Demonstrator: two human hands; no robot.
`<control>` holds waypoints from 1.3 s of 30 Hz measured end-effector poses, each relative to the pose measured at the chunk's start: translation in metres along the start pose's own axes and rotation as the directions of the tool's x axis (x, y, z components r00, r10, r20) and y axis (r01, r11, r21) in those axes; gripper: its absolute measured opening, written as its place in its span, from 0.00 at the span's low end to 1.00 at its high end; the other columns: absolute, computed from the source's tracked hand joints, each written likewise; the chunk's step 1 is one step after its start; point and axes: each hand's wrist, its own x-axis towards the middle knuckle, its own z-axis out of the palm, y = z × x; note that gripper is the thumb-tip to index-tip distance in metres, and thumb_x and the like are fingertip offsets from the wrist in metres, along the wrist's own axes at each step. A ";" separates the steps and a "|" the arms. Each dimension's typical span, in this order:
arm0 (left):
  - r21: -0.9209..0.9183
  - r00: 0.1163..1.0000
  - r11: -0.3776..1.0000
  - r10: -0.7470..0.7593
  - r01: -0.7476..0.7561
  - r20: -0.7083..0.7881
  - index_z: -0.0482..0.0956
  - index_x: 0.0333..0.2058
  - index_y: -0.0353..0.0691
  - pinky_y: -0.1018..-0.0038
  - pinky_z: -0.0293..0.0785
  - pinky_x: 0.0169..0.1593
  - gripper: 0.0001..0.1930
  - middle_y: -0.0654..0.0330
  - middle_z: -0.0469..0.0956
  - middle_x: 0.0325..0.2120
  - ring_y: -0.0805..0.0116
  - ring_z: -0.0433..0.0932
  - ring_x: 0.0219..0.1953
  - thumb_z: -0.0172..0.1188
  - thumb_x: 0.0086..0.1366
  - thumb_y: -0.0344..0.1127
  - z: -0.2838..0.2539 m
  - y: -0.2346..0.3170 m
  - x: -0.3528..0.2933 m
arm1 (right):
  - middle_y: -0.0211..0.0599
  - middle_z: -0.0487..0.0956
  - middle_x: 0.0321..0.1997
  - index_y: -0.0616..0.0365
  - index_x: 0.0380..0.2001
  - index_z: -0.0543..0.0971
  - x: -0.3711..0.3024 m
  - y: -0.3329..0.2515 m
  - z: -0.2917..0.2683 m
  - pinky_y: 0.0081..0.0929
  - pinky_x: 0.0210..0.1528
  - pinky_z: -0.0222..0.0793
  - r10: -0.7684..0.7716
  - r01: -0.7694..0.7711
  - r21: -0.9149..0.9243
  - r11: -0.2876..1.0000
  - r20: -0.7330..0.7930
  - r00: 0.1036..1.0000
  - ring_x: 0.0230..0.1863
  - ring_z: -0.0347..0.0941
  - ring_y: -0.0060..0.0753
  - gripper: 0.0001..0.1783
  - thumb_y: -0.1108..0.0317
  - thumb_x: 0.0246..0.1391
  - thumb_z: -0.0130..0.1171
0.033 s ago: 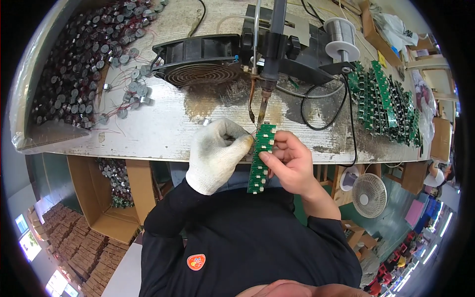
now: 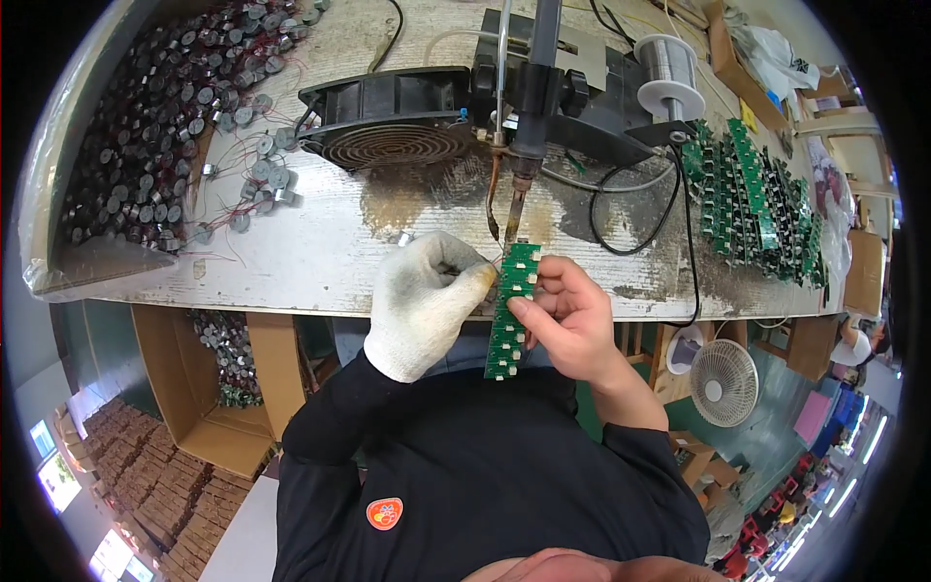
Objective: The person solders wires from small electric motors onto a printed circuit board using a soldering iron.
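My right hand [image 2: 574,328], bare, grips a long green circuit board strip [image 2: 503,341] with small white connectors along it, thumb on its face. The strip stands lengthwise toward me, its far end just under the tip of a soldering iron [image 2: 518,204]. My left hand [image 2: 417,308], in a white glove, is closed in a pinch beside the strip's far left edge. Thin wires show at its fingertips near the iron tip; their other ends are hidden. A small silvery round part [image 2: 404,238] peeks out behind the glove. Next to the iron hangs a thin solder feed tube [image 2: 494,199].
Many small round metal parts with red wires [image 2: 145,155] are heaped at the left. A black fan [image 2: 398,116] stands behind my hands. A solder spool [image 2: 669,73] and stacked green boards [image 2: 752,199] are at the right. Below the table sits a cardboard box [image 2: 218,432].
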 end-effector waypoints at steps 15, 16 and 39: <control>0.048 1.000 0.999 0.025 -0.025 0.005 0.77 0.28 0.29 0.79 0.71 0.30 0.08 0.59 0.77 0.21 0.77 0.74 0.25 0.61 0.56 0.31 -0.002 0.002 0.001 | 0.33 0.77 0.33 0.67 0.45 0.67 -0.001 0.004 -0.001 0.13 0.23 0.66 -0.006 0.006 -0.034 0.999 0.003 1.000 0.24 0.71 0.12 0.14 0.79 0.55 0.55; 0.077 0.999 0.996 0.040 -0.041 0.014 0.77 0.28 0.29 0.79 0.70 0.30 0.09 0.59 0.77 0.22 0.77 0.74 0.25 0.61 0.56 0.31 -0.003 0.001 0.001 | 0.33 0.77 0.33 0.67 0.45 0.67 -0.001 0.004 -0.001 0.13 0.23 0.66 -0.006 0.006 -0.034 0.999 0.004 1.000 0.24 0.71 0.12 0.14 0.79 0.55 0.55; -0.055 0.998 0.998 -0.029 0.032 0.058 0.76 0.34 0.30 0.78 0.73 0.32 0.10 0.57 0.77 0.27 0.76 0.76 0.28 0.62 0.56 0.30 -0.011 0.001 0.000 | 0.31 0.75 0.31 0.67 0.45 0.67 0.001 0.008 0.003 0.13 0.20 0.64 -0.004 0.002 -0.042 0.999 -0.040 0.999 0.22 0.70 0.13 0.16 0.78 0.54 0.57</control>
